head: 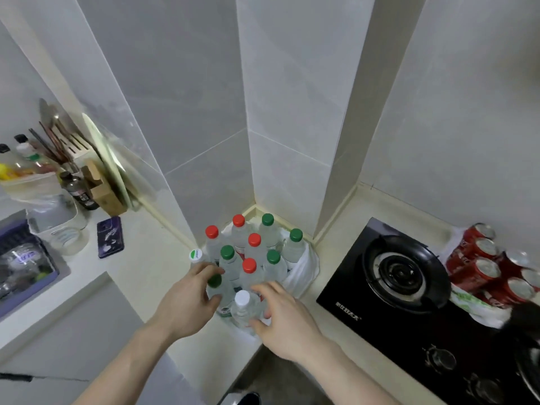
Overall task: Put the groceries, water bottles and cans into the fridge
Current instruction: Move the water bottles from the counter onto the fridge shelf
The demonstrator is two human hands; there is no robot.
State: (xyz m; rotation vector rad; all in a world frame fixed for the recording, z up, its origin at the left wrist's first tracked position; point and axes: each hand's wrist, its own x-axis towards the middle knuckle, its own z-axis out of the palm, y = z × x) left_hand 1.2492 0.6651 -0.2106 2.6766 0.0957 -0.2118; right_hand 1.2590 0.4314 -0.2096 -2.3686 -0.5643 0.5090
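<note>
Several clear water bottles [253, 252] with red, green and white caps stand packed in a white plastic bag [304, 273] in the counter's corner. My left hand [187, 299] curls round a green-capped bottle [215, 283] at the group's front left. My right hand [285, 314] wraps its fingers round the white-capped bottle [244, 305] at the front. Several red cans [482, 267] lie on a bag at the far right beside the stove. The fridge is out of view.
A black gas stove [406, 287] fills the counter to the right. At the left stand a knife block [102, 188], plates, sauce bottles, a phone [110, 236] and a sink with a basket [23, 258]. Tiled walls close the corner behind the bottles.
</note>
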